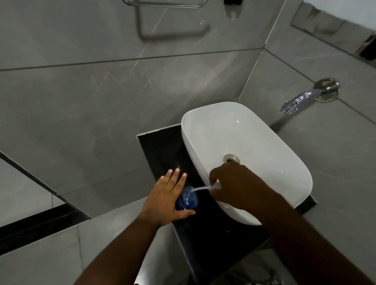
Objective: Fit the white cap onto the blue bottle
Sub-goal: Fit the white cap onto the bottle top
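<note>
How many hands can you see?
2. The left hand touches the blue bottle on the black counter; the right hand pinches the white cap at the sink.

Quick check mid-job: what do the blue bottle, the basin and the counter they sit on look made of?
Blue bottle: probably translucent blue plastic, since light passes through it. Basin: likely glossy white ceramic, with bright highlights on its smooth wall. Counter: polished black stone or similar, showing faint reflections.
</note>
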Demonstrator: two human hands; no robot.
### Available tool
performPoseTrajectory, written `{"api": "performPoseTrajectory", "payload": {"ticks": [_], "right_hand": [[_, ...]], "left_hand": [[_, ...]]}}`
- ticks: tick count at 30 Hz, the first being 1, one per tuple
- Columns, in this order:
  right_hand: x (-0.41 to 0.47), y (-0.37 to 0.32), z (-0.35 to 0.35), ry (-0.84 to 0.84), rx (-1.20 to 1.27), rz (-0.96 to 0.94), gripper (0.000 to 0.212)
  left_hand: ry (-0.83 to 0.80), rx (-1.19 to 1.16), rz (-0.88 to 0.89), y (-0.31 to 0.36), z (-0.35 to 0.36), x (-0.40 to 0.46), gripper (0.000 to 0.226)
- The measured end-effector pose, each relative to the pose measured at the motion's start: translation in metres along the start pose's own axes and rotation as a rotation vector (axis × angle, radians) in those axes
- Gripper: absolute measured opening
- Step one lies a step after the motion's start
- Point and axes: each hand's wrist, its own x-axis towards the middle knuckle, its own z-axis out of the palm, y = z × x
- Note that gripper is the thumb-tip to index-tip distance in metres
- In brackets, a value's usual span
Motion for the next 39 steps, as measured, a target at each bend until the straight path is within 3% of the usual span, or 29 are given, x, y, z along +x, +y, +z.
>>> {"api": "performPoseTrajectory", "payload": {"ticks": [9,14,19,21,29,34,39], "right_hand": [[0.028,-0.026,0.018,-0.147,-0.224,-0.163,0.034],[0.064,-0.022,0.052,-0.277,-0.154,-0.123,0.056],[0.052,0.0,0.071,0.048,0.153,-0.16,0.068],[0.045,0.013,0.074,0.15,0.251,-0.089,0.075],[0.023,0.014,0.122,0.186,0.73,0.2,0.054],[0.035,-0.003,0.14,0.371,0.756,0.323,0.026],[0.046,0.005,0.141,0.173,0.723,0.236,0.032]], "left_hand": [[0.012,0.006,0.01,0.003,-0.003,0.0,0.107],[-0.006,0.0,0.011,0.005,-0.006,0.0,0.101],[-0.024,0.012,-0.018,0.004,-0.004,-0.001,0.107],[-0.023,0.007,-0.022,0.004,-0.004,-0.002,0.106],[-0.019,-0.012,-0.03,0.006,-0.003,-0.002,0.105],[-0.019,-0.016,-0.041,0.007,-0.004,-0.002,0.105],[-0.02,-0.017,-0.041,0.007,-0.004,-0.002,0.105]]}}
